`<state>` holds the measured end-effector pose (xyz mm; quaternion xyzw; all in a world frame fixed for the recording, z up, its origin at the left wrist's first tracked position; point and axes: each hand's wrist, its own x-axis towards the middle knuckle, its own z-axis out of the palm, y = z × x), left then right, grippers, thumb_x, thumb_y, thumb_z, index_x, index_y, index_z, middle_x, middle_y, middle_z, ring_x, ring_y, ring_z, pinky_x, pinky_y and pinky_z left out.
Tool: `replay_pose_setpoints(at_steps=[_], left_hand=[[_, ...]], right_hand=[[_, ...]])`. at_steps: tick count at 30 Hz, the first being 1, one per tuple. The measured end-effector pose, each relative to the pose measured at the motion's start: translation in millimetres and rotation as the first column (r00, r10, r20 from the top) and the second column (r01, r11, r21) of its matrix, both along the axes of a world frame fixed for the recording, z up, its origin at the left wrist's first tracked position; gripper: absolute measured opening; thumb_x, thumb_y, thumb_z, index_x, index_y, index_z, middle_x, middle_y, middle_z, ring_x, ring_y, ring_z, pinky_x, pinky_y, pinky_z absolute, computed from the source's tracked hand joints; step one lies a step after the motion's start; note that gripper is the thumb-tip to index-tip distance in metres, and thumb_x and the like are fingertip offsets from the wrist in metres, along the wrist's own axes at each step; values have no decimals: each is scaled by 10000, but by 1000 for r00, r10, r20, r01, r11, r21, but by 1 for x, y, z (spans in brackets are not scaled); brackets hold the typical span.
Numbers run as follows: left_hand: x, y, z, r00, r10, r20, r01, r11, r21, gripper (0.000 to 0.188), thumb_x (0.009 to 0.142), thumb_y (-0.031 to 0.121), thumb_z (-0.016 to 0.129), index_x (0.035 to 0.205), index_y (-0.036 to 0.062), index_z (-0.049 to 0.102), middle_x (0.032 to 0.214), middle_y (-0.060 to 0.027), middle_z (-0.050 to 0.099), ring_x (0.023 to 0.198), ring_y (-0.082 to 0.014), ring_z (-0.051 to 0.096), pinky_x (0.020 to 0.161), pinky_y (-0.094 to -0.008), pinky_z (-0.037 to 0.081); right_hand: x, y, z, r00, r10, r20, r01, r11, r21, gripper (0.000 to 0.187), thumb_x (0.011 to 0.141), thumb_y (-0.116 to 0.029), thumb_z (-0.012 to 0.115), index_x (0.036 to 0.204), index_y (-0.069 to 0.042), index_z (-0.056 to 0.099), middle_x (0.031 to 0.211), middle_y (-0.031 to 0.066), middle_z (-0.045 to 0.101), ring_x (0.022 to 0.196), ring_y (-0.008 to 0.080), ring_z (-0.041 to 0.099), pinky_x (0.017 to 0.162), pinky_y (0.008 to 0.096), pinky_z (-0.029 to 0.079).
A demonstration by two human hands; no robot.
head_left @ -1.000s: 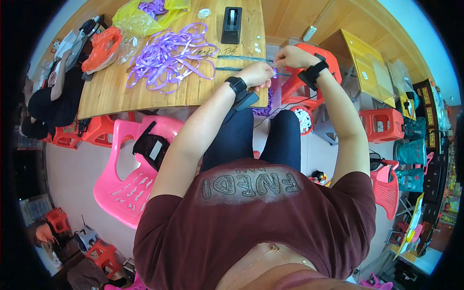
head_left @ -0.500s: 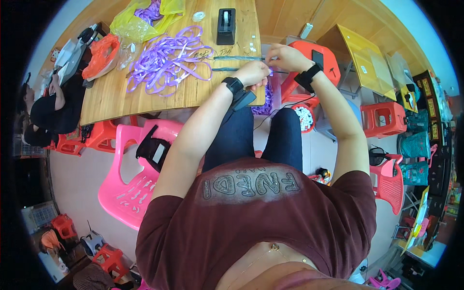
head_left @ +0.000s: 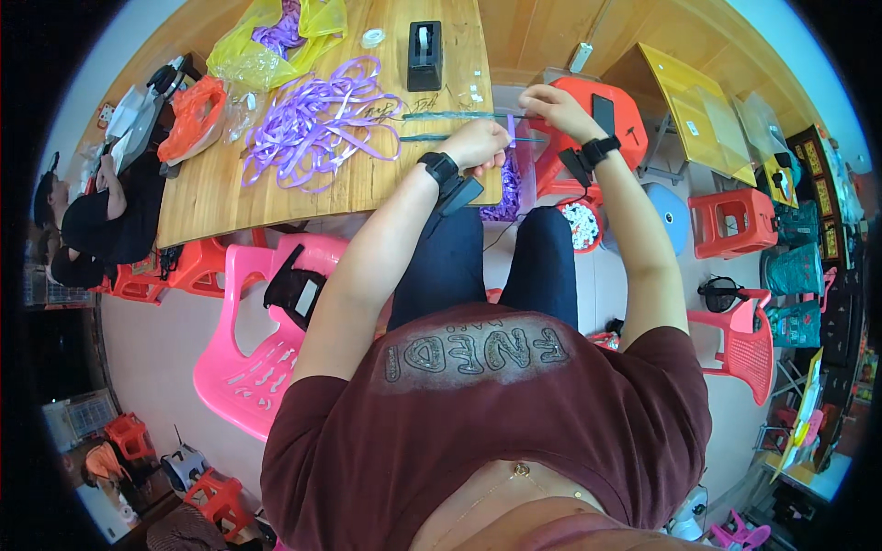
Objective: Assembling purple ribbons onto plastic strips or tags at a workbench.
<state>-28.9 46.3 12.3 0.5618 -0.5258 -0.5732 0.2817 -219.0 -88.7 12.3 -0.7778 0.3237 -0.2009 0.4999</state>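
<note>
Two thin dark green rods [head_left: 436,116] lie side by side near the table's right edge and stick out past it. My left hand [head_left: 478,143] is closed above the nearer rod, its fingers curled. A short length of purple ribbon [head_left: 512,127] stands upright at its fingertips; whether they grip it is not clear. My right hand [head_left: 560,112] hovers just beyond the table edge, near the rods' right ends, fingers bent in a pinch. What lies between those fingertips is too small to make out. A tangled heap of purple ribbon [head_left: 308,119] lies left of the rods.
A black tape dispenser [head_left: 424,57] and a white tape roll [head_left: 372,38] stand farther back on the table [head_left: 207,207]. Yellow [head_left: 234,55] and red [head_left: 195,115] plastic bags sit at the left. Beside the table are a clear box [head_left: 525,174] of purple pieces and a red stool [head_left: 625,101].
My right hand has drawn a little to the right and away from my left, widening the gap. The upright purple ribbon shows more clearly between them. My left hand has barely shifted.
</note>
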Motion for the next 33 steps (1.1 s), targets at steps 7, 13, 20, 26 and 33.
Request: replay_pose_setpoints(at_steps=[7, 13, 20, 26, 33], left_hand=[[5, 2, 1, 1000, 4, 15, -5, 1000, 15, 254, 983, 231, 498, 1061, 10, 594, 668, -17, 567, 419, -58, 463, 337, -225, 372], [3, 0, -2, 1000, 20, -14, -19, 999, 29, 247, 986, 220, 503, 1073, 5, 588, 665, -17, 570, 415, -51, 463, 329, -220, 370], [0, -2, 0, 1000, 20, -10, -20, 999, 32, 252, 992, 230, 505, 1081, 9, 589, 666, -16, 571, 404, -46, 453, 323, -214, 360], [3, 2, -2, 1000, 23, -12, -22, 999, 41, 254, 996, 235, 502, 1089, 14, 584, 664, -14, 566, 410, -45, 459, 323, -215, 362], [3, 0, -5, 1000, 14, 3, -14, 1000, 24, 248, 998, 252, 498, 992, 17, 580, 664, -20, 566, 409, -51, 460, 323, -217, 368]], right_hand=[[-8, 45, -33, 979, -173, 108, 53, 730, 681, 562, 881, -565, 628, 1133, -63, 607, 1026, 35, 652, 928, 157, 591, 785, 308, 460], [-13, 28, -69, 935, -246, 257, -55, 613, 788, 213, 906, -251, 692, 1065, -128, 623, 934, 12, 626, 875, 146, 584, 766, 315, 471], [6, 9, -104, 927, -167, 336, -228, 460, 858, 271, 907, -267, 671, 1131, -130, 603, 955, 44, 606, 872, 191, 585, 797, 387, 494], [-1, 16, -79, 985, -129, 117, -10, 632, 775, 353, 912, -291, 671, 1215, -125, 594, 1007, 55, 618, 908, 192, 574, 792, 365, 510], [13, 30, -39, 944, -220, 247, -125, 453, 882, 461, 902, -466, 645, 1140, -70, 626, 1136, 81, 601, 976, 212, 550, 859, 361, 477]])
